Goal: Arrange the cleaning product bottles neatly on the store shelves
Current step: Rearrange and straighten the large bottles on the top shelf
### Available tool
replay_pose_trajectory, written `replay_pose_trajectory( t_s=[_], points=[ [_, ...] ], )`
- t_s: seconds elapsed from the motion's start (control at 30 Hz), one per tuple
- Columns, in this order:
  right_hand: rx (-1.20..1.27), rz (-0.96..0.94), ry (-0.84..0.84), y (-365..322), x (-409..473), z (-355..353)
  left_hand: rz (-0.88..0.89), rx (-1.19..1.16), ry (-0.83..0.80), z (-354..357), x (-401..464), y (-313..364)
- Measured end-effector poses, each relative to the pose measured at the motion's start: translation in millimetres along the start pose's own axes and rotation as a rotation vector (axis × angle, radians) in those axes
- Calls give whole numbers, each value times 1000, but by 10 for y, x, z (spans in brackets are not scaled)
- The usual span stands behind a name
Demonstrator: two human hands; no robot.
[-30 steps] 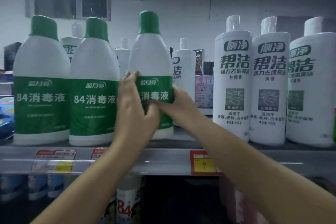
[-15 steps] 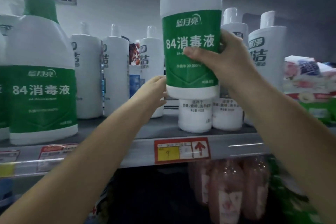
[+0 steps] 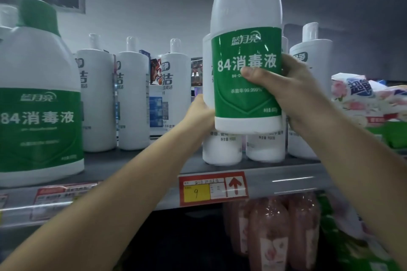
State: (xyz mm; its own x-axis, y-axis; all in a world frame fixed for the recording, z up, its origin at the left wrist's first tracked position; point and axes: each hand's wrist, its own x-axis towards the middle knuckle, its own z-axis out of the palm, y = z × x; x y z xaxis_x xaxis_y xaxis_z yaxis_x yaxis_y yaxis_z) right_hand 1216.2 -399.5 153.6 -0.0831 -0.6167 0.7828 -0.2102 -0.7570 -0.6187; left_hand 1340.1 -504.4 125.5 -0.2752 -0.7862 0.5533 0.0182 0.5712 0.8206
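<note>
The right hand [image 3: 293,94] grips a tall white plastic disinfectant bottle with a green wrap label [image 3: 246,50], thumb laid across the front of the label and the other fingers curled round behind. That bottle is held upright in the air, above the grey metal shelf [image 3: 136,167] and in front of the white toilet-cleaner bottle at the shelf's front edge [image 3: 220,149] and its neighbours. The left hand [image 3: 201,114] reaches to the side of that front white bottle, just left of the raised bottle's base; it touches the white bottle, but its fingers are hidden behind the two bottles, so whether they curl round it cannot be told. A second green-labelled disinfectant bottle with a green cap [image 3: 37,99] stands on the shelf at far left. A red and yellow price tag [image 3: 212,188] sits on the shelf's front rail
</note>
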Motion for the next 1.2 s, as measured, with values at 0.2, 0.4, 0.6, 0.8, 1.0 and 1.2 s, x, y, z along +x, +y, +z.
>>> replay_pose_trajectory(
  t_s=[0.2, 0.4, 0.6, 0.8, 1.0, 1.2],
  points=[
    [84, 57, -42, 149, -9, 167, -11, 56, 148, -490, -218, 27],
    [204, 114, -99, 333, 14, 402, -121, 73, 421, -1055, -343, 19],
    [111, 135, -135, 547, 58, 559, -170, 157, 622, -1312, -372, -14],
    [78, 141, -97, 632, 52, 552, -151, 283, 710, -1327, -342, -34],
    [73, 120, -71, 576, 47, 424, -76, 826, 667, -1126, -424, 142],
    [127, 87, -69, 464, -10, 310, 435, 940, 524, -654, -399, 315]
  ],
)
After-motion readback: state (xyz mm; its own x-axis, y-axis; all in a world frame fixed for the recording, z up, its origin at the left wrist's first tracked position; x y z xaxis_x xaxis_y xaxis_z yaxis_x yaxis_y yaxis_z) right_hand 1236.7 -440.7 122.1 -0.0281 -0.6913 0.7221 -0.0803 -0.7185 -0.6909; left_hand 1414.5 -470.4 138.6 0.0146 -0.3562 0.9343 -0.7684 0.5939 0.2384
